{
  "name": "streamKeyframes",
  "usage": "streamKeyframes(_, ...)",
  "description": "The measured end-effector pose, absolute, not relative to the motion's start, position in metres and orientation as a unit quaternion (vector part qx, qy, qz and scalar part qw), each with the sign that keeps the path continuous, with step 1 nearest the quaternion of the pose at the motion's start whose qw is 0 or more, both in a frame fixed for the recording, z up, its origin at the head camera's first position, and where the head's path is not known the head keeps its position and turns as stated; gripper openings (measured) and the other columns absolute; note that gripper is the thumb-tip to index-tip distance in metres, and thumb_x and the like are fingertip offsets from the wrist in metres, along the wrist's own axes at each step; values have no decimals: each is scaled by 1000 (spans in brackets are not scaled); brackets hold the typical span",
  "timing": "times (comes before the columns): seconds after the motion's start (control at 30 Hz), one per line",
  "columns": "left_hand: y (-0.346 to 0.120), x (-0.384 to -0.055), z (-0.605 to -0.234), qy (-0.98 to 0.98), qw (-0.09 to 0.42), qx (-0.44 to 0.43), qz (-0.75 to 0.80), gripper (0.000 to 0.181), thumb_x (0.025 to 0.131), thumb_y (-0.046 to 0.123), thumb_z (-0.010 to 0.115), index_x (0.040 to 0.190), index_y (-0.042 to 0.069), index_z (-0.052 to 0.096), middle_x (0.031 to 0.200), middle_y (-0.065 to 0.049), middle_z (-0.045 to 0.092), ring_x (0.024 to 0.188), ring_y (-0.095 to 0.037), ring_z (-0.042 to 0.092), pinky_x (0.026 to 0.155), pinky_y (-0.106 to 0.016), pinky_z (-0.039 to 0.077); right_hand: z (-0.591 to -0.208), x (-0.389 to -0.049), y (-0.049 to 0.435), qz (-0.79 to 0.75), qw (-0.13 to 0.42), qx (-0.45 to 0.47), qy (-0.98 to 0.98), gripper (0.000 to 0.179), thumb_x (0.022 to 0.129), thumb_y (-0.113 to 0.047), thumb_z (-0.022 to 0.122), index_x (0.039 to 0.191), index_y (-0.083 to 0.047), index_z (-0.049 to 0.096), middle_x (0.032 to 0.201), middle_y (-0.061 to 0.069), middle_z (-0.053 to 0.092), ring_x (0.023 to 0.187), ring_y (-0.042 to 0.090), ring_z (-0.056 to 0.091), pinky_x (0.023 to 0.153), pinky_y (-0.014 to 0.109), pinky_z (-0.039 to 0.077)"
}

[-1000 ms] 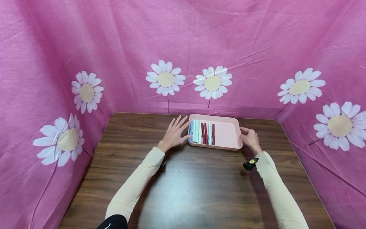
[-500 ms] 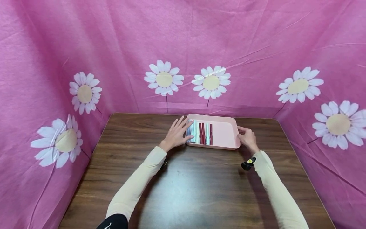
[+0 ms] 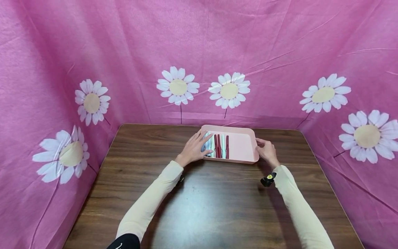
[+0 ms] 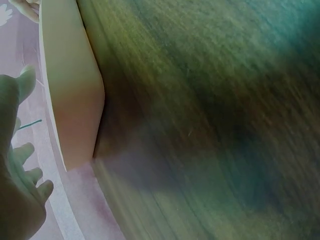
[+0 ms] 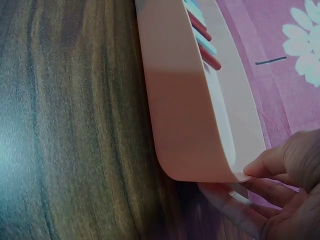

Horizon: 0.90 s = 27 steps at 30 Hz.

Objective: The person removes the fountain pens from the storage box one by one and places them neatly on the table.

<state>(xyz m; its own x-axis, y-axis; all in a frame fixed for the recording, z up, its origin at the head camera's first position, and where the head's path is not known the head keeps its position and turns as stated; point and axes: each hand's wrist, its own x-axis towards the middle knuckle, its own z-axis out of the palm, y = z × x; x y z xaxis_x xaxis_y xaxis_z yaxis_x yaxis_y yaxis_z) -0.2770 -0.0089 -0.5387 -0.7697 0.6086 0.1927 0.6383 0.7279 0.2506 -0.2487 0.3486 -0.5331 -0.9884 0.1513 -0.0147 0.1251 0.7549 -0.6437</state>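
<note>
A shallow pink tray (image 3: pixel 242 147) lies near the table's far edge. Dark red pens (image 3: pixel 227 147) lie side by side in its left half, along with pale mint and light blue ones. My left hand (image 3: pixel 192 148) is at the tray's left end, its spread fingers reaching over the leftmost pens and partly hiding them. At the opposite end, my right hand (image 3: pixel 266 152) holds the tray's short side. In the right wrist view the thumb (image 5: pixel 267 161) presses inside the rim of the tray wall (image 5: pixel 182 120), with the fingers outside and below.
The brown wooden table (image 3: pixel 199 200) stretches toward me in front of the tray. A pink cloth (image 3: pixel 199 41) printed with white daisies hangs right behind and at both sides of the table. A small black device (image 3: pixel 268 180) sits at my right wrist.
The tray has slid slightly left, with my right hand keeping hold of its side. My left hand has moved a little right, farther over the pens. The head view has shifted slightly too.
</note>
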Motion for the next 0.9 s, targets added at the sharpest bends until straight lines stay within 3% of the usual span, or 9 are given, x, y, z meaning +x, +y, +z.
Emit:
streamKeyframes(0.13,-7,-276,-542,-927,52,-340,-150,78,100,51,64,163,13,37,167,-21,35,157,-42,27,128,-50,22,-535,-249,347,342,18,-76,-936,54,92,-7,55,145,-1,59,123,25,72,97,35,68,76,32,46)
streamKeyframes(0.33,-6,-275,-545,-930,52,-336,-142,77,100,52,64,163,15,37,167,-18,35,156,-42,28,128,-50,20,-536,-247,344,354,24,-65,-933,54,92,-8,54,145,0,59,124,26,72,109,42,67,85,45,49)
streamKeyframes(0.67,-4,-276,-543,-934,35,-328,-141,76,100,52,64,162,13,39,167,-19,36,156,-44,28,125,-55,26,-536,-246,338,353,30,-57,-933,53,92,-6,55,144,1,60,122,27,72,99,41,66,78,44,48)
streamKeyframes(0.77,-2,-277,-542,-938,26,-316,-143,75,100,52,64,160,12,42,164,-19,41,153,-42,34,122,-56,33,-537,-247,338,349,30,-60,-935,52,93,-5,56,145,1,59,123,27,71,102,42,66,80,46,49)
streamKeyframes(0.9,0,-277,-541,-942,29,-308,-129,69,100,51,65,155,12,50,151,-18,55,140,-39,50,114,-52,42,-536,-246,336,348,30,-65,-935,52,94,-6,56,145,0,59,124,27,71,107,45,66,85,52,49)
